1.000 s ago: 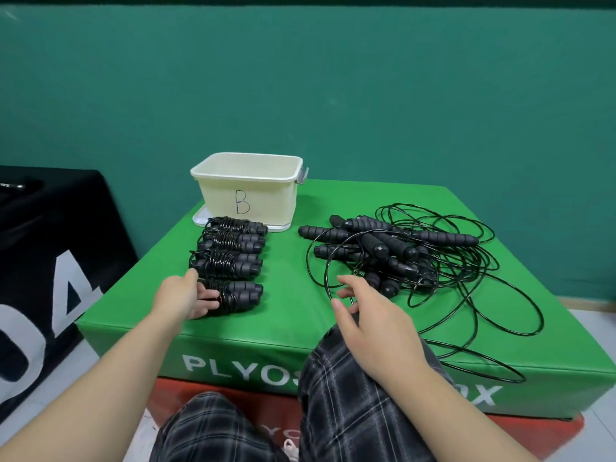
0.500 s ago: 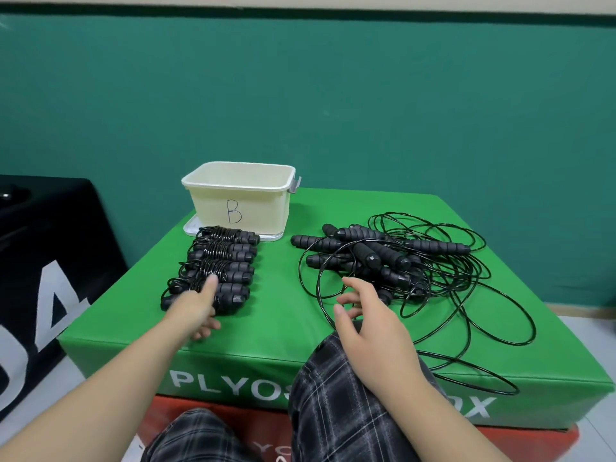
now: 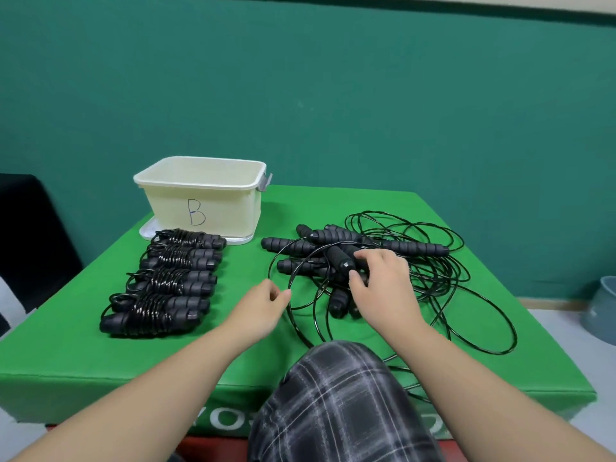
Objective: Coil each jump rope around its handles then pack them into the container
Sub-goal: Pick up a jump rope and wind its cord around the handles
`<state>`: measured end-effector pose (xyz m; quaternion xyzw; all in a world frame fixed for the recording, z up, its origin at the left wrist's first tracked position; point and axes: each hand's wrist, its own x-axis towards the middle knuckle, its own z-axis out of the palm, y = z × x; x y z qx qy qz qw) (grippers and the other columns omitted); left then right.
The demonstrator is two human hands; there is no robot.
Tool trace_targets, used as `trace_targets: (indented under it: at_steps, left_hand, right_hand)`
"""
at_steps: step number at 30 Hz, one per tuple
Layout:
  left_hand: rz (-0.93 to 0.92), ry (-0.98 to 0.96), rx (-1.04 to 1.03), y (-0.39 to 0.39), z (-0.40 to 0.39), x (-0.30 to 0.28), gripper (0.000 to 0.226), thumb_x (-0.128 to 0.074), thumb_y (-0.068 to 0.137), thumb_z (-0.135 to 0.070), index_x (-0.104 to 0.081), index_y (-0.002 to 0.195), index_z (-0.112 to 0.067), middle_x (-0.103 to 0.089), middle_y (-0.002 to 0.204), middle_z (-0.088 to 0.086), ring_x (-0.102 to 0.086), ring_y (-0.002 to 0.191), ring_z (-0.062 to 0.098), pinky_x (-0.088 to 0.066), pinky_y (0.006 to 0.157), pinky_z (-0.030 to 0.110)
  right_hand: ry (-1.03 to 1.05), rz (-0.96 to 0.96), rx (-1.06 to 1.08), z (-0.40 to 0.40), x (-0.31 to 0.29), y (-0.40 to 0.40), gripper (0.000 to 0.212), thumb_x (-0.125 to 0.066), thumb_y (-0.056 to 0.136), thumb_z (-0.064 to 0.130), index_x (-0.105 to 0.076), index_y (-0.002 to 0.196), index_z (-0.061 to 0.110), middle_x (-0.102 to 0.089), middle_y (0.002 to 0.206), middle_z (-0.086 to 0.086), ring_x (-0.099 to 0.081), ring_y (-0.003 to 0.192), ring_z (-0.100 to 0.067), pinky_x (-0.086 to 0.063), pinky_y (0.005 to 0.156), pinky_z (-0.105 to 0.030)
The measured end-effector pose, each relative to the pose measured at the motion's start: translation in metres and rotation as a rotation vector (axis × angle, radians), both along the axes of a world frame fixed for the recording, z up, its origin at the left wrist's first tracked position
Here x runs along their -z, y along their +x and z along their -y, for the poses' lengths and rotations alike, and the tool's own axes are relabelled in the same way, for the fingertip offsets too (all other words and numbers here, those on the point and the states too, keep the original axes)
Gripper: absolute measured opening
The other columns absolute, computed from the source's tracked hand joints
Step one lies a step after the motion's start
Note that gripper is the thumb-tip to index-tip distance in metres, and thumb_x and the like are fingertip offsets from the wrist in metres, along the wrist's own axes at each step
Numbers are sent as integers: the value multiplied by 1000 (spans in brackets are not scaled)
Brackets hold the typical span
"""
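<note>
- My right hand [image 3: 383, 288] sits on the loose pile of uncoiled jump ropes [image 3: 376, 261], right half of the green plyo box [image 3: 66, 345] serving as bench. Fingers are curled over one black handle [image 3: 338, 260] near the pile's middle; thumb is at its near side.
- My left hand [image 3: 263, 308] is just left of the pile, thumb and fingertips drawn together at a black cord loop [image 3: 283, 261]. It looks like a pinch on the cord, though I cannot tell for certain that it is gripped.
- Cord loops spread toward the right edge of the box; one long loop [image 3: 493, 321] lies close to that edge, and a strand [image 3: 400, 365] runs over the front edge beside my plaid-clad knee [image 3: 336, 401].
- Coiled jump ropes [image 3: 163, 281] lie in a row on the left half, handles paired with cord wound round them. Nearest bundle [image 3: 150, 320] sits near the front-left edge.
- Cream container [image 3: 200, 198] marked "B" stands at the back left on a white lid [image 3: 146, 230], touching or just behind the farthest bundle. Its far side is near the back edge.
- A bare green strip runs between the coiled row and the loose pile, from the container forward to my left hand.
- Teal wall [image 3: 333, 95] behind; black pad [image 3: 30, 235] left of the box; grey bin [image 3: 601, 311] on the floor at far right.
</note>
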<state>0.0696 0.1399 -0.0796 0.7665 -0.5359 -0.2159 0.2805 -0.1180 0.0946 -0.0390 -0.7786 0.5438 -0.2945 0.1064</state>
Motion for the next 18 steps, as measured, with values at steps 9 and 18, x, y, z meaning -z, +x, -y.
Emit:
trace_targets:
  at_steps: [9, 18]
  left_hand:
    - [-169, -3, -61, -22, 57, 8, 40, -45, 99, -21, -38, 135, -6, -54, 123, 14, -51, 113, 25, -37, 93, 28]
    - [-587, -373, 116, -60, 25, -56, 30, -35, 102, -22, -54, 81, -12, -27, 45, -11, -23, 35, 7, -27, 39, 21]
  right_hand:
    - [169, -300, -110, 30, 18, 8, 57, -39, 98, 45, -22, 150, 28, -27, 155, 7, -2, 147, -16, -5, 118, -48]
    - [-35, 159, -117, -1, 8, 1, 70, -55, 93, 32, -16, 149, 17, -15, 157, 1, -13, 144, -12, -13, 119, -31]
